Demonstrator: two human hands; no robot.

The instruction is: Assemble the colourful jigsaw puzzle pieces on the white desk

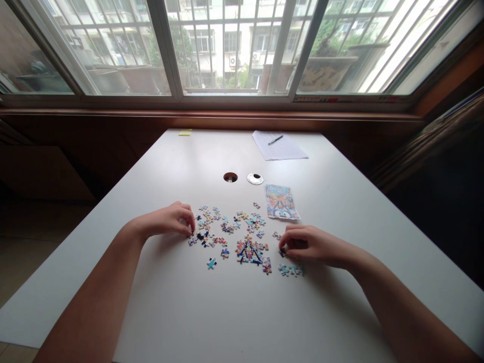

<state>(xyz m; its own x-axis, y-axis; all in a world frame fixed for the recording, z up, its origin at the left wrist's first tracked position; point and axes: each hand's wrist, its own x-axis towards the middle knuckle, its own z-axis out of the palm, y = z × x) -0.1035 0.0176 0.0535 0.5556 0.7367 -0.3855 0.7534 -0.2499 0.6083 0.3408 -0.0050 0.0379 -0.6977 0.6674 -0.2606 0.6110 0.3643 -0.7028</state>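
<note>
My left hand (177,219) rests at the left edge of the scattered jigsaw puzzle pieces (206,217), with thumb and fingers pinched at a small dark piece that they partly hide. On the other side, my right hand (306,243) has its fingers closed on a dark puzzle piece (283,251) at the tabletop. Between the hands lies a joined section of the puzzle (249,250) with a dark blue pattern. Below my right fingers are a few light blue pieces (291,270). A single blue piece (212,263) lies apart, nearer me.
A picture sheet (282,201) lies beyond my right hand on the white table (212,312). Farther back are a cable hole (230,177), its round cover (255,178), papers (280,148) with a pen (275,140), and yellow sticky notes (185,132). Barred windows stand behind.
</note>
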